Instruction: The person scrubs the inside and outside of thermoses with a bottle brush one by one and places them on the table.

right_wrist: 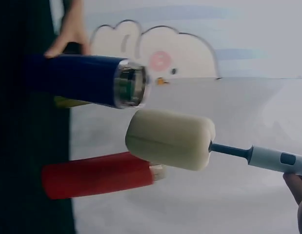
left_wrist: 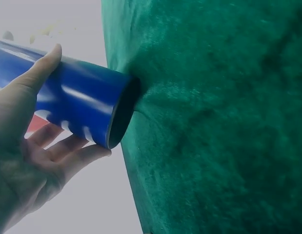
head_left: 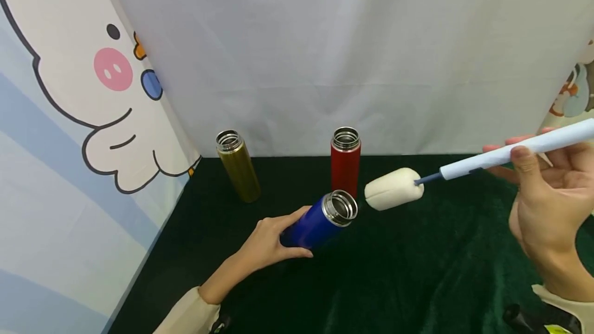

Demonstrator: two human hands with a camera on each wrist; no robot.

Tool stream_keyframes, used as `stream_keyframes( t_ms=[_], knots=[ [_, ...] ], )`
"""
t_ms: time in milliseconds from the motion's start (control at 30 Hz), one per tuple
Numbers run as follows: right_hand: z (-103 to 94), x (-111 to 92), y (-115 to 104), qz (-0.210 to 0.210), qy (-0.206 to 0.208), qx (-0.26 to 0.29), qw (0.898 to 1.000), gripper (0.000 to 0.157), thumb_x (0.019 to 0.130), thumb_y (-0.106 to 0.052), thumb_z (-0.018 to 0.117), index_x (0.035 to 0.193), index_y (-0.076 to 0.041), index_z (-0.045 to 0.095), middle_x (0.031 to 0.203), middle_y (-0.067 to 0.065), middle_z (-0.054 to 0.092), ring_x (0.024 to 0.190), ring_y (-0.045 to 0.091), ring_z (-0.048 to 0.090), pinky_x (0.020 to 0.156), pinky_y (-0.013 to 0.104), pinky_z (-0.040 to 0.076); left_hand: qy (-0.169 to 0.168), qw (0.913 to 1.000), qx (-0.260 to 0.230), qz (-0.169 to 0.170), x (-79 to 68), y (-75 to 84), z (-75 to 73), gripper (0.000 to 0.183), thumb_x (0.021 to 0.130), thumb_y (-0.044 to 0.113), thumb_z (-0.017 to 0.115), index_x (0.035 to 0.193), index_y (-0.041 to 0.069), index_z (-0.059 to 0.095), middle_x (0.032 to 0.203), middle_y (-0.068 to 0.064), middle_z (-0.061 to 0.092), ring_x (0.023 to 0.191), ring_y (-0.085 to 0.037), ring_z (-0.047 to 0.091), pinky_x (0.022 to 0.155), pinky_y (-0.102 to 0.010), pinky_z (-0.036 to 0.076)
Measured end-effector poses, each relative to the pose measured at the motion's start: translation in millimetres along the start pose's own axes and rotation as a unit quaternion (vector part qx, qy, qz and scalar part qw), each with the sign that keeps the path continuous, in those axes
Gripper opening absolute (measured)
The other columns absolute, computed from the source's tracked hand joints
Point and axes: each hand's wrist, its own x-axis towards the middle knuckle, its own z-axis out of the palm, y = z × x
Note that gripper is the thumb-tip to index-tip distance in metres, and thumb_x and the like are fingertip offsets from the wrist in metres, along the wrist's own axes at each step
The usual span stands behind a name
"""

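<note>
1. The left hand (head_left: pixel 266 241) grasps the blue bottle (head_left: pixel 306 231), thumb on one side, fingers along the other; its glossy wall could slip or twist if pushed.
2. The right hand (head_left: pixel 552 195), towards 3 o'clock from that bottle, pinches the sponge brush (head_left: pixel 464 165) by its handle (head_left: pixel 492 158); held so far back, the tip may wag.
3. The sponge head (head_left: pixel 392 189) sits at 2 o'clock, apart from the bottle's steel neck (head_left: pixel 330 214); it looks about as wide, so an off-line push could snag it.
4. The red bottle (head_left: pixel 345 169), upright at 1 o'clock, might topple if bumped; the gold bottle (head_left: pixel 241 174), at 10 o'clock, seems safer.
5. Whether the blue base touches the green cloth (head_left: pixel 417 267) is hard to tell; if not, only the grip would resist pushing.
</note>
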Motion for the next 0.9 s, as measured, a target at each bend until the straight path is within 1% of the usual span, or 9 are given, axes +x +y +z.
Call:
stream_keyframes(
  t_ms=[67, 133, 267, 400, 500, 633, 767, 833, 900],
  knots=[
    [-4.5, -4, 3, 0.006, -0.018, -0.017, 1.0, 0.031, 0.088, 0.032, 0.049, 0.118, 0.026, 0.048, 0.097, 0.028, 0.07, 0.08, 0.036, 0.077, 0.07, 0.038, 0.063, 0.002, 1.0, 0.004, 0.0, 1.0, -0.7, 0.2, 0.091, 0.083, 0.044, 0.084, 0.159, 0.032, 0.036, 0.146, -0.008, 0.062, 0.126, -0.03, 0.065, 0.104, -0.055, 0.053],
    [-8.0, -11, 7, 0.017, -0.031, -0.019, 0.999, 0.03, 0.087, 0.033, 0.047, 0.117, 0.027, 0.049, 0.096, 0.029, 0.071, 0.081, 0.037, 0.077, 0.07, 0.038, 0.063, 0.006, 0.9999, 0.009, -0.003, 2.2, -0.8, 0.9, 0.091, 0.083, 0.045, 0.084, 0.159, 0.032, 0.036, 0.145, -0.008, 0.062, 0.126, -0.03, 0.066, 0.103, -0.055, 0.053],
    [-12.2, -19, 10, 0.037, -0.053, -0.009, 0.998, 0.031, 0.089, 0.032, 0.045, 0.119, 0.024, 0.049, 0.099, 0.029, 0.071, 0.083, 0.036, 0.077, 0.069, 0.038, 0.063, 0.014, 0.9996, 0.021, -0.01, 4.6, 0.9, 3.0, 0.091, 0.082, 0.046, 0.084, 0.159, 0.032, 0.036, 0.143, -0.008, 0.063, 0.123, -0.029, 0.067, 0.102, -0.054, 0.055],
    [-12.2, -23, 10, 0.052, -0.078, -0.007, 0.996, 0.034, 0.091, 0.03, 0.044, 0.124, 0.023, 0.047, 0.102, 0.028, 0.072, 0.085, 0.036, 0.077, 0.07, 0.037, 0.063, 0.015, 0.999, 0.039, -0.017, 6.3, 2.9, 3.6, 0.092, 0.082, 0.05, 0.083, 0.158, 0.035, 0.036, 0.142, -0.008, 0.065, 0.121, -0.029, 0.069, 0.101, -0.053, 0.056],
    [-12.8, -25, 9, 0.056, -0.088, -0.015, 0.994, 0.034, 0.092, 0.029, 0.044, 0.126, 0.022, 0.047, 0.104, 0.027, 0.072, 0.086, 0.035, 0.078, 0.071, 0.036, 0.063, 0.015, 0.9987, 0.042, -0.024, 5.4, 4.8, 4.8, 0.092, 0.081, 0.051, 0.083, 0.158, 0.036, 0.035, 0.141, -0.007, 0.065, 0.12, -0.029, 0.069, 0.1, -0.053, 0.056],
    [-13.1, -27, 6, 0.063, -0.088, -0.017, 0.994, 0.032, 0.093, 0.029, 0.042, 0.124, 0.022, 0.047, 0.104, 0.026, 0.072, 0.086, 0.035, 0.078, 0.071, 0.036, 0.063, 0.019, 0.9983, 0.05, -0.022, 5.3, 7.3, 5.6, 0.091, 0.081, 0.05, 0.084, 0.158, 0.037, 0.036, 0.138, -0.007, 0.067, 0.118, -0.028, 0.07, 0.099, -0.052, 0.057],
    [-11.3, -29, 5, 0.083, -0.079, 0.014, 0.993, 0.029, 0.096, 0.026, 0.04, 0.123, 0.02, 0.047, 0.104, 0.027, 0.07, 0.086, 0.037, 0.077, 0.073, 0.04, 0.062, 0.016, 0.9974, 0.07, -0.01, 7.0, 10.4, 6.4, 0.09, 0.081, 0.051, 0.084, 0.157, 0.035, 0.039, 0.135, -0.007, 0.069, 0.115, -0.027, 0.071, 0.097, -0.05, 0.058],
    [-8.7, -30, 6, 0.09, -0.081, 0.03, 0.992, 0.029, 0.097, 0.024, 0.039, 0.125, 0.019, 0.046, 0.106, 0.028, 0.068, 0.088, 0.038, 0.077, 0.075, 0.041, 0.062, 0.012, 0.9966, 0.081, -0.004, 7.5, 12.1, 6.6, 0.09, 0.08, 0.052, 0.084, 0.157, 0.034, 0.04, 0.134, -0.007, 0.069, 0.115, -0.026, 0.071, 0.096, -0.05, 0.059],
    [-5.2, -31, 9, 0.087, -0.088, 0.054, 0.991, 0.029, 0.098, 0.023, 0.038, 0.127, 0.018, 0.044, 0.108, 0.028, 0.067, 0.091, 0.04, 0.076, 0.079, 0.043, 0.061, 0.008, 0.9961, 0.088, -0.001, 7.8, 13.8, 6.7, 0.09, 0.08, 0.052, 0.084, 0.156, 0.034, 0.04, 0.134, -0.007, 0.069, 0.115, -0.026, 0.071, 0.096, -0.049, 0.059]
  ],
)
